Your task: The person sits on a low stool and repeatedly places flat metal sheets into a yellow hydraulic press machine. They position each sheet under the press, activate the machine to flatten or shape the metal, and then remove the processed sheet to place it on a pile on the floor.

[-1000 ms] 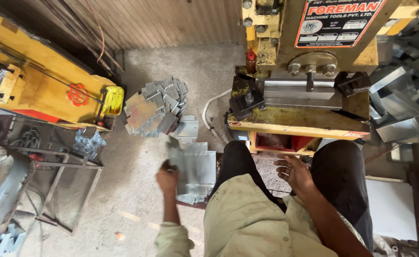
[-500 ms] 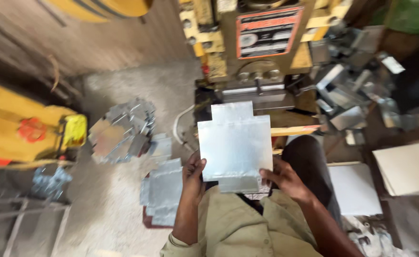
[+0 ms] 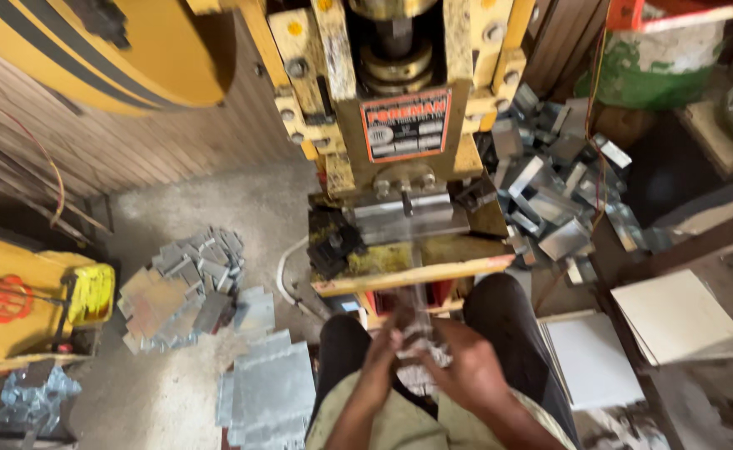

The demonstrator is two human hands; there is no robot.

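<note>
Head view. A thin, shiny grey sheet-metal blank (image 3: pixel 421 354) is gripped between the left hand (image 3: pixel 383 350) and the right hand (image 3: pixel 466 367), the fingers of both being closed on its edges; the blank is blurred and its outline cannot be told exactly. The blank is held above the lap of the seated person, just in front of the yellow, grease-stained power press (image 3: pixel 400 167), below the press's front table edge (image 3: pixel 412 275). A dark tool block (image 3: pixel 333 242) is seen on the left part of the press table, beside a grey steel die bar (image 3: pixel 408 221). To the left of the press, on the concrete floor (image 3: pixel 175 392), a loose heap of cut grey metal pieces (image 3: pixel 179 287) is found, and nearer the person a stack of flat grey blanks (image 3: pixel 271 392) is laid. To the right of the press, a pile of bent, shiny metal parts (image 3: pixel 558 183) is gathered, with white flat boards (image 3: pixel 675 317) lying in front of that pile. A second yellow machine (image 3: pixel 33 300) is placed far left of the press.
</note>
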